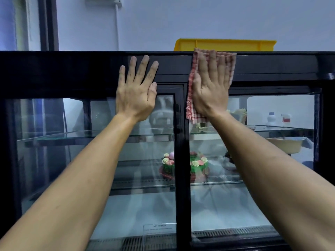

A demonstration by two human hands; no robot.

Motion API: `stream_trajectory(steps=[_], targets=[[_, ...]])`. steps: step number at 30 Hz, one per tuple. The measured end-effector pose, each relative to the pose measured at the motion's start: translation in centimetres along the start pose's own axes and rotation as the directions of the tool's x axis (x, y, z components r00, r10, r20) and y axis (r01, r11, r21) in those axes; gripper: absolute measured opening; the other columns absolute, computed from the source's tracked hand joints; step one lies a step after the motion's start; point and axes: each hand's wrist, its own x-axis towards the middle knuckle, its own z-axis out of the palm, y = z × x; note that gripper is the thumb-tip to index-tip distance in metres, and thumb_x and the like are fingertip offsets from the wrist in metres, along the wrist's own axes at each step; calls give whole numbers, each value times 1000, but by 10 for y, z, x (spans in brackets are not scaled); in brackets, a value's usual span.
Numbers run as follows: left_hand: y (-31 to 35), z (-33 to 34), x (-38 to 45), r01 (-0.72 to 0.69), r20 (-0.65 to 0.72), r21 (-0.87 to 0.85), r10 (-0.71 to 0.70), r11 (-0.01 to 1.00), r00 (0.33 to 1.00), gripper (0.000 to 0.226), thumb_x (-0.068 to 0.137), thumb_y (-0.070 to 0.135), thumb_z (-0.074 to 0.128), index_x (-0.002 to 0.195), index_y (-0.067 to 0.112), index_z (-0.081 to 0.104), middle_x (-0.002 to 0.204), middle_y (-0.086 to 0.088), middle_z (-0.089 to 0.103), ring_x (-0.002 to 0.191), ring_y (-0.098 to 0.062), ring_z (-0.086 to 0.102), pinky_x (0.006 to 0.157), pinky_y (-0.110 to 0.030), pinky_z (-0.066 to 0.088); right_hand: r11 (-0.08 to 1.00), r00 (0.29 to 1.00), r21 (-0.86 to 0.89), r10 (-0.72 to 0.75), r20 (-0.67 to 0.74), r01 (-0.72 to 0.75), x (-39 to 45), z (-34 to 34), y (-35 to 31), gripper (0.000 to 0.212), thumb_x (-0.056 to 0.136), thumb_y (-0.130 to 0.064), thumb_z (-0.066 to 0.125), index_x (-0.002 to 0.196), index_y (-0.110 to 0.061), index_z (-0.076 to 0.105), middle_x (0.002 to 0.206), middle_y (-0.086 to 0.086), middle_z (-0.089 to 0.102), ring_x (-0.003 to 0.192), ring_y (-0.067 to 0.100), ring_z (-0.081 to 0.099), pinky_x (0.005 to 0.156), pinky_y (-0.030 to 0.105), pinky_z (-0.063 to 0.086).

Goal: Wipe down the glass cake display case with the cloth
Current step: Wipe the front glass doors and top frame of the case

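Note:
The black-framed glass cake display case (54,73) fills the view, with two glass doors meeting at a central black post. My right hand (211,87) lies flat with straight fingers, pressing a red-and-white checked cloth (190,98) against the case's upper black band and the top of the right door. My left hand (136,89) rests flat beside it, fingers spread on the black band above the left door, holding nothing. A green cake (198,165) with pink and cream rosettes sits on a shelf inside, partly hidden by the post.
A yellow plastic crate (224,45) stands on top of the case behind my right hand. Glass shelves, a beige bowl (284,144) and small bottles (272,117) show through the right glass. A white wall rises behind; a dark window frame is at upper left.

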Motion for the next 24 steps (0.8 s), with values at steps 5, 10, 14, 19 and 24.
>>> stream_trajectory(steps=[5, 10, 14, 19, 24], targets=[[0, 3, 0, 16, -13, 15, -16, 1000, 1000, 60, 106, 36, 34, 165, 28, 29, 173, 0, 20, 161, -31, 12, 130, -54, 5, 998, 999, 51, -40, -32, 42, -16, 14, -14, 61, 110, -37, 22, 167, -17, 13, 175, 13, 3, 161, 31, -3, 127, 43, -15], [0, 4, -1, 19, -34, 9, -19, 1000, 999, 59, 106, 37, 35, 164, 29, 31, 173, 0, 22, 161, -31, 13, 130, -54, 6, 994, 994, 4, -105, 3, 105, -68, 29, 17, 60, 111, -33, 22, 167, -13, 10, 173, 17, -4, 158, 29, -12, 129, 54, -7], [1, 5, -2, 26, -38, 8, -26, 1000, 999, 58, 106, 37, 35, 164, 29, 32, 173, 0, 23, 161, -30, 14, 130, -53, 5, 991, 992, -64, -111, 67, 116, -122, 36, 21, 63, 110, -33, 25, 168, -15, 8, 175, 10, -4, 161, 30, -6, 131, 52, 0], [2, 3, -2, 31, -31, 8, -30, 999, 999, 59, 106, 38, 34, 164, 28, 31, 172, -2, 23, 160, -32, 14, 129, -54, 6, 985, 988, -107, -124, 94, 133, -122, 36, 25, 63, 109, -35, 23, 168, -18, 7, 175, 11, -1, 161, 32, -3, 130, 51, -3], [6, 5, -6, -23, -12, 17, 23, 1000, 1000, 59, 107, 37, 34, 165, 25, 30, 173, -4, 22, 160, -32, 14, 129, -57, 6, 994, 995, -77, -69, 74, 75, -79, 35, 17, 61, 109, -36, 19, 165, -22, 0, 175, 10, -1, 161, 31, -4, 131, 51, 0]])
